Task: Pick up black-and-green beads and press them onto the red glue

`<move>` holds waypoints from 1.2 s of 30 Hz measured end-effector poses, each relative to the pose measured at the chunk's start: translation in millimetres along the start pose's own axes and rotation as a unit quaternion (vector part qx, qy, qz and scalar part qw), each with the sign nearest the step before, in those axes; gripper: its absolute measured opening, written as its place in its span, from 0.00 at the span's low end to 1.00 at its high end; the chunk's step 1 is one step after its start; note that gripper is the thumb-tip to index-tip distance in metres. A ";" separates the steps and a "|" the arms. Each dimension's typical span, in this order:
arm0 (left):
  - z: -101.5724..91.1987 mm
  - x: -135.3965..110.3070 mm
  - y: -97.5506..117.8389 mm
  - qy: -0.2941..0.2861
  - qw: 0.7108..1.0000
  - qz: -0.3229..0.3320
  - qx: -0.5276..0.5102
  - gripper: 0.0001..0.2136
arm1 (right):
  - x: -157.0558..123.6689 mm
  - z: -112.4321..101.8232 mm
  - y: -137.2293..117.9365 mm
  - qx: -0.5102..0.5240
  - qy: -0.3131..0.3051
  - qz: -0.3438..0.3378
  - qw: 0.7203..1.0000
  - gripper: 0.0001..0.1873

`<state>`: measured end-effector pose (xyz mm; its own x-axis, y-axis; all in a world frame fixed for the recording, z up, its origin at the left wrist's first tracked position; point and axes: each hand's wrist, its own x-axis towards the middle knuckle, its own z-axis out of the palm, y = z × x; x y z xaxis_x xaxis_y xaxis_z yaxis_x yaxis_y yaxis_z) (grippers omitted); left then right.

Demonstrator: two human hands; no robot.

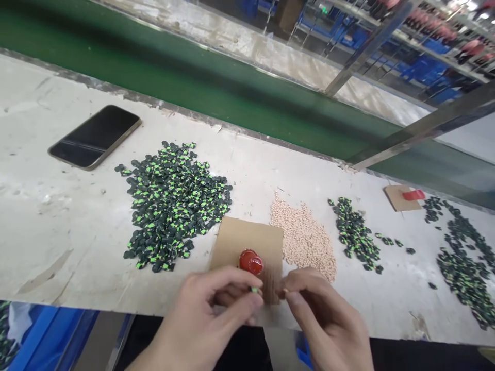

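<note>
My left hand (216, 314) is at the near edge of the table, its thumb and fingers pinched on a small black-and-green piece (254, 290). Beside it, my right hand (320, 314) is pinched shut on something tiny that I cannot make out. Both hover over the near end of a brown cardboard square (247, 245) that carries a red blob (251, 262). A big heap of black-and-green pieces (174, 203) lies to the left of the card. To the card's right spreads a pile of small beige grains (305, 239).
A dark phone (95, 136) lies face up at the far left of the white table (58, 221). Smaller heaps of black-and-green pieces (356, 234) lie to the right, by a second card with a red blob (404, 197). A green conveyor belt (193, 77) runs behind.
</note>
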<state>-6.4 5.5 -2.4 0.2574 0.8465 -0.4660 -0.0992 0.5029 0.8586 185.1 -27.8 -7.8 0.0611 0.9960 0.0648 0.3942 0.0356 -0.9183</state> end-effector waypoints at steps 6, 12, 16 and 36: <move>-21.3 7.9 -30.3 0.095 0.968 0.156 0.170 0.06 | 8.0 13.6 16.5 -0.074 -0.002 -0.017 0.997 0.08; -23.9 13.6 -37.2 0.090 0.963 0.177 0.182 0.05 | 11.5 14.8 15.4 -0.117 -0.021 -0.039 0.992 0.10; -26.0 14.2 -37.7 0.092 0.962 0.175 0.190 0.05 | 11.3 13.8 18.4 -0.131 -0.035 -0.036 0.990 0.11; 10.4 11.9 -3.2 -0.051 0.989 -0.013 -0.141 0.07 | -1.4 3.2 -6.7 0.206 -0.027 0.123 0.970 0.05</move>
<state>7.0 12.1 -8.5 0.3572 0.8178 -0.4513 -0.3507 0.5652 0.7466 179.4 -29.1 -2.9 0.0547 0.9807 -0.1874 -0.0265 -0.1862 -0.9821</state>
